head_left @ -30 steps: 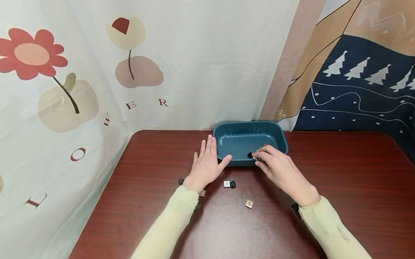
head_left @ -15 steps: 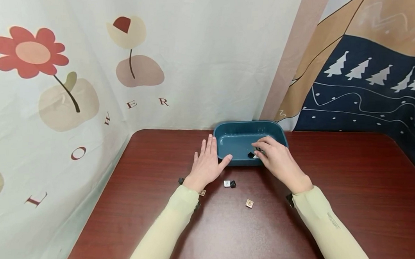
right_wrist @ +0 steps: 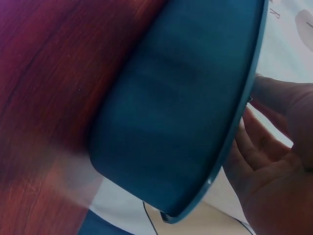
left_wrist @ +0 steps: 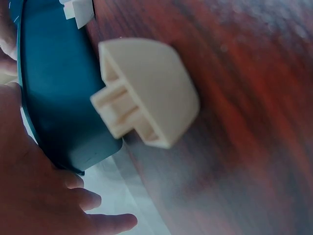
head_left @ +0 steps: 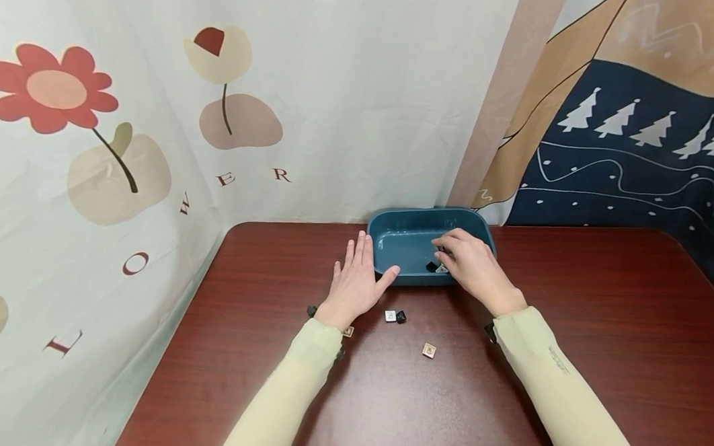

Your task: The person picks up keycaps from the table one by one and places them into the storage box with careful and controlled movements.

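Note:
A blue plastic basin (head_left: 390, 280) stands at the table's back edge. My left hand (head_left: 355, 282) lies with straight, spread fingers against its left front corner. My right hand (head_left: 476, 265) reaches over the front rim, thumb and fingertips pinching a small dark keycap (head_left: 442, 249), mostly hidden by the fingers. Below that hand, a black keycap (head_left: 432, 267) and a white-and-dark one lie in the basin. On the table before the basin sit a white keycap (head_left: 390, 316) and a black keycap (head_left: 401, 317), side by side. A beige keycap (left_wrist: 151, 90) looms close in the left wrist view, its stem showing.
Another beige keycap (head_left: 429, 350) lies on the reddish-brown wooden table (head_left: 604, 318), nearer the person. Printed cloth (head_left: 351, 102) hangs behind and to the left of the table, close to its edges.
My right hand has moved a little back and left inside the basin, lifting away from the keycaps at its front wall. The left hand stays where it was.

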`<state>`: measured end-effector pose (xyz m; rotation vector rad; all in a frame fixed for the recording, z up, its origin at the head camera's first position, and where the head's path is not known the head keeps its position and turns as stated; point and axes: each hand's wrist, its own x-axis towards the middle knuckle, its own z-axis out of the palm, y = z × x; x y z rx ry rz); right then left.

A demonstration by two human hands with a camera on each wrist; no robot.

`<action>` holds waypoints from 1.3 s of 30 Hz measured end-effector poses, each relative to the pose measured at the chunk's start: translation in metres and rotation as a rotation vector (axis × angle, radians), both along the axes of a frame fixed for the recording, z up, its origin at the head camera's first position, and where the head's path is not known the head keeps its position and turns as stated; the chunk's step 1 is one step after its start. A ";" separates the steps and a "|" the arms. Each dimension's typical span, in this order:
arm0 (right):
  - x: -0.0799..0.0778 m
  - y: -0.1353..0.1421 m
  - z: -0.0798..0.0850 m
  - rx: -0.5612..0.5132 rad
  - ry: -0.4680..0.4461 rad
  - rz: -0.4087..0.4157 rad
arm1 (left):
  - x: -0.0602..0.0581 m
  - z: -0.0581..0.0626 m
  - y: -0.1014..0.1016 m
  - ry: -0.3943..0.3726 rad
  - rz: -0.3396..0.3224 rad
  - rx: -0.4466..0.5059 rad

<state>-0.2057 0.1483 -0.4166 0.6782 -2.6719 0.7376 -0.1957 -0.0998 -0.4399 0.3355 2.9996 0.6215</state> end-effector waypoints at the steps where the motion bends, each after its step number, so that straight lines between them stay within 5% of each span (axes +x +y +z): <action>1: -0.001 0.000 0.000 0.003 -0.011 -0.002 | 0.000 0.000 0.000 0.000 -0.001 -0.003; 29: -0.028 -0.013 -0.002 0.134 -0.348 -0.090 | 0.000 -0.001 0.000 0.006 -0.001 -0.012; 39: -0.012 -0.002 0.004 0.080 -0.216 -0.100 | 0.001 0.000 0.000 0.012 -0.002 -0.014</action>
